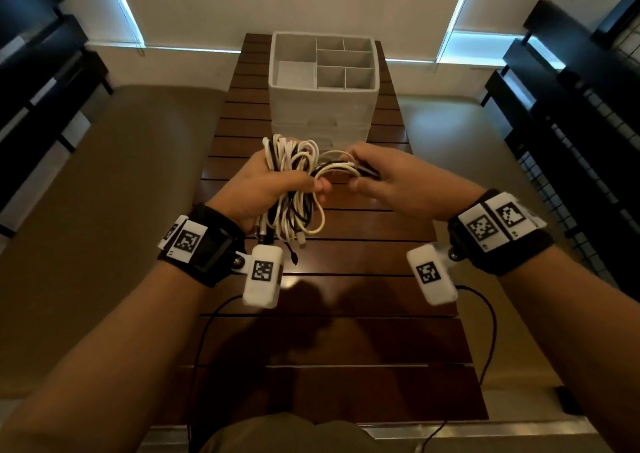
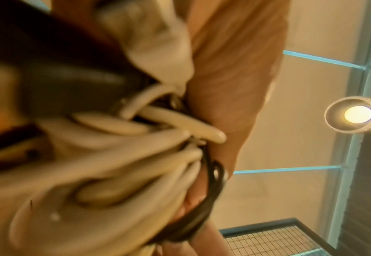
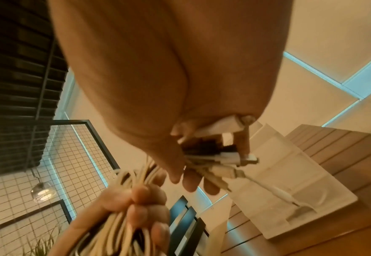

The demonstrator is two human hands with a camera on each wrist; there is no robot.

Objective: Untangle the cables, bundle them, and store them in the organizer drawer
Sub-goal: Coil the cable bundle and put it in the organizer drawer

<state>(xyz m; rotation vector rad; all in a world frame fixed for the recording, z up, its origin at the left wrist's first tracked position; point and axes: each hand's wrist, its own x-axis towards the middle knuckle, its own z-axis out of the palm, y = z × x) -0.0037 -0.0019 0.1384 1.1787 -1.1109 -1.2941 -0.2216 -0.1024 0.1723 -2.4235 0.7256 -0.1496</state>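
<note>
Above the dark slatted wooden table (image 1: pixel 346 341), held in mid-air between both hands, hangs the bundle of white and black cables (image 1: pixel 294 182). Most of its loops run roughly up and down through the left hand (image 1: pixel 263 189), whose fingers are clenched round the middle of the hank, so coils stick out above the fist and cable ends dangle below it. From there a few strands arc sideways to the right hand (image 1: pixel 398 182), just beside the left; its fingers are curled round a cluster of white and black plug ends (image 3: pixel 230 155), which the right wrist view shows poking out past the fingertips.

The relation that matters, as I judge it, is this sideways bridge. The free ends lie in the right hand and the mass in the left, so any pulling out or wrapping would run along that short horizontal span, with the right hand as the working one.

Beyond the hands, farther along the table, stands the white organizer box with open compartments on top (image 1: pixel 323 71). Its drawer fronts are faint, and I cannot tell whether any drawer is open.

The left wrist view is blurred and shows little more than cable pressed against the palm. How many cables there are, and how they are knotted, cannot be made out.
</note>
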